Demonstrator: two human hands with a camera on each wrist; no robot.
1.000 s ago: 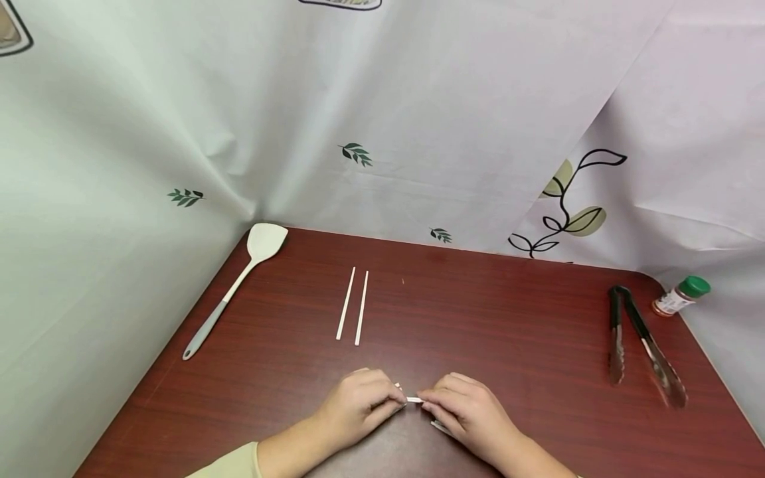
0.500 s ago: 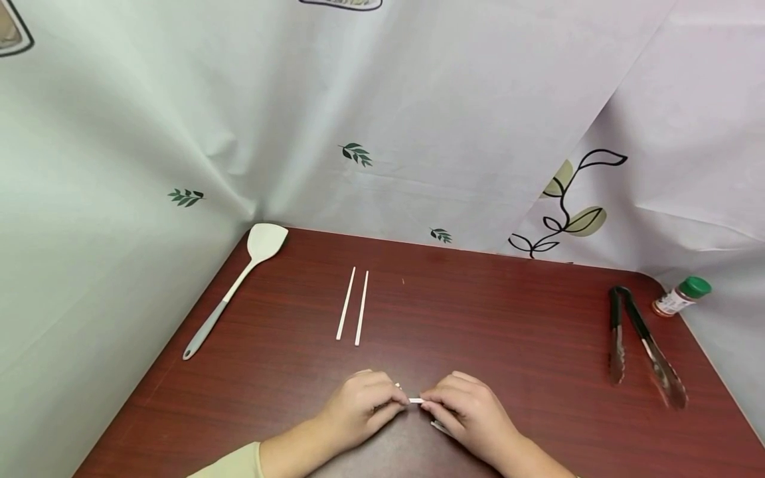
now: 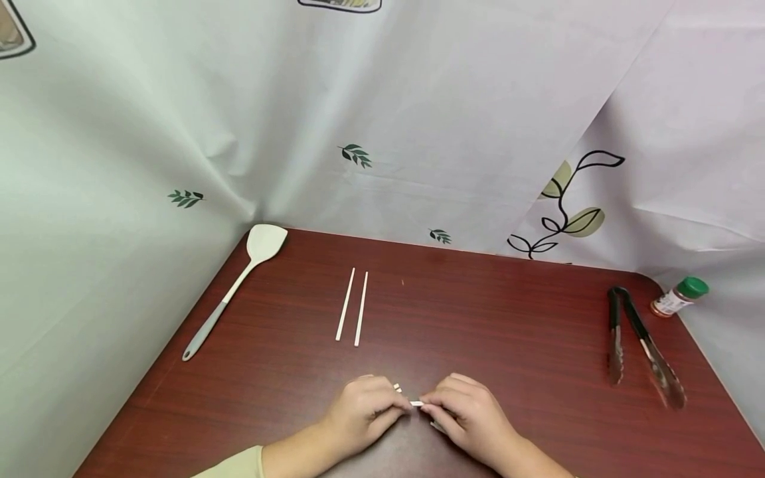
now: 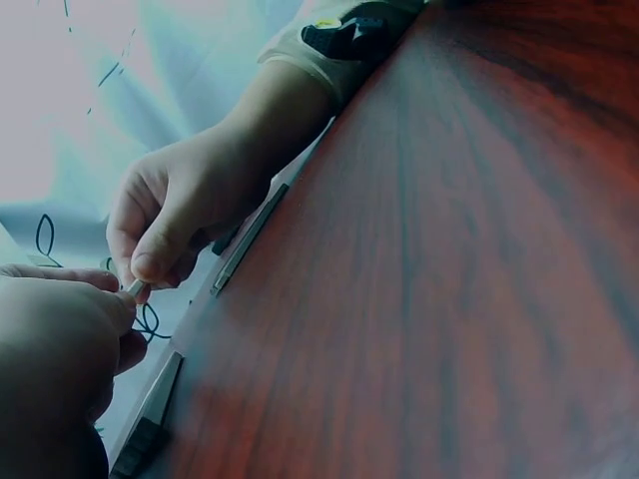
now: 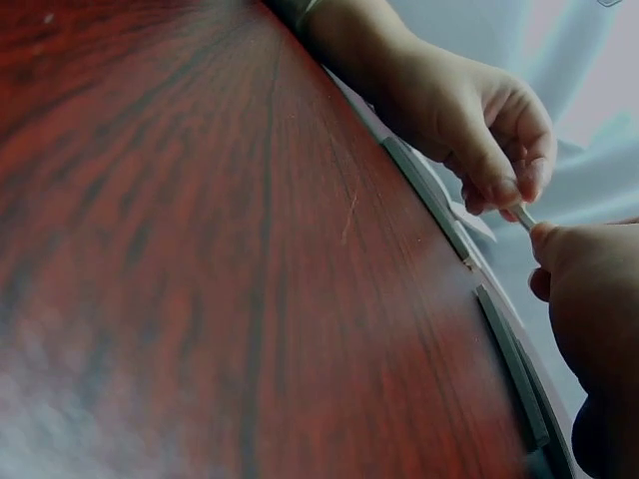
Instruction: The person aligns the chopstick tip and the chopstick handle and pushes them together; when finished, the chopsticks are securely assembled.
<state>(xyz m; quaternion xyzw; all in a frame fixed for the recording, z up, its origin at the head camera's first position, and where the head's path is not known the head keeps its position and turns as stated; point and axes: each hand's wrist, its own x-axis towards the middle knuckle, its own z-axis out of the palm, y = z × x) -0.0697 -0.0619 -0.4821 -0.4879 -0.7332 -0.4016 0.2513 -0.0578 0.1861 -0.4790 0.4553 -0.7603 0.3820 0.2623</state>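
Note:
Between my hands is a thin white stick, of which only a short middle part shows; the fingers cover both ends. My left hand pinches its left end between thumb and fingertips. From the right, my right hand pinches the other end, with the fingertips of the two hands close together. The right wrist view also shows the stick raised over the table. Under my left hand, the white ends of sticks poke out. Another pale stick lies partly hidden below my right hand.
Two white chopsticks lie side by side beyond my hands. A white spatula with a grey handle lies along the left edge. Tongs with black handles and a green-capped spice jar are at the right. Curtains border the red-brown table.
My left fingertips have moved slightly right and toward me, and the white stick has shifted with them. My right hand stays almost where it was.

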